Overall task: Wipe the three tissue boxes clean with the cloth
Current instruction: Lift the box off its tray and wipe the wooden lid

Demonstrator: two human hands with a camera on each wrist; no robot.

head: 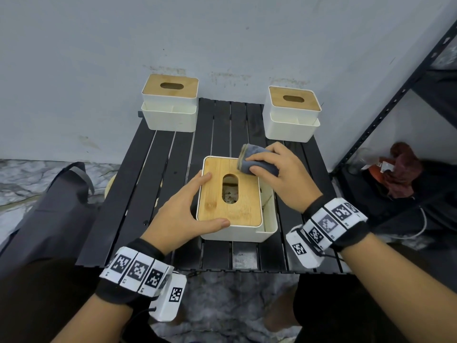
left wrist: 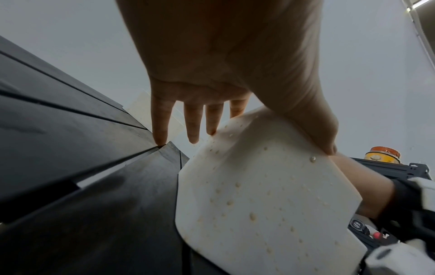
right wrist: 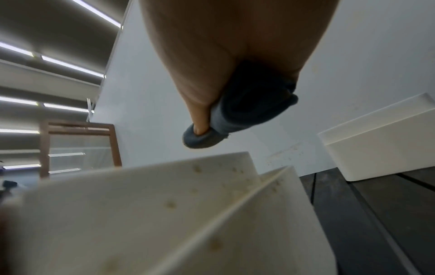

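Three white tissue boxes with bamboo lids stand on a black slatted table [head: 153, 184]. The near box [head: 230, 206] is in the middle; its white side [left wrist: 270, 195] is speckled with brown spots. My left hand [head: 190, 209] lies against its left side, fingers straight, thumb along the front edge of the lid. My right hand [head: 279, 174] grips a folded grey cloth [head: 257, 159] at the lid's far right corner; in the right wrist view the cloth [right wrist: 249, 111] is wrapped in my fingers. The other two boxes stand at the back left [head: 170, 102] and back right [head: 293, 112].
A grey wall runs right behind the table. A black metal shelf frame [head: 385, 107] stands at the right, with a red cloth bundle [head: 400, 169] on its low level. A dark bag [head: 49, 206] lies on the floor at the left.
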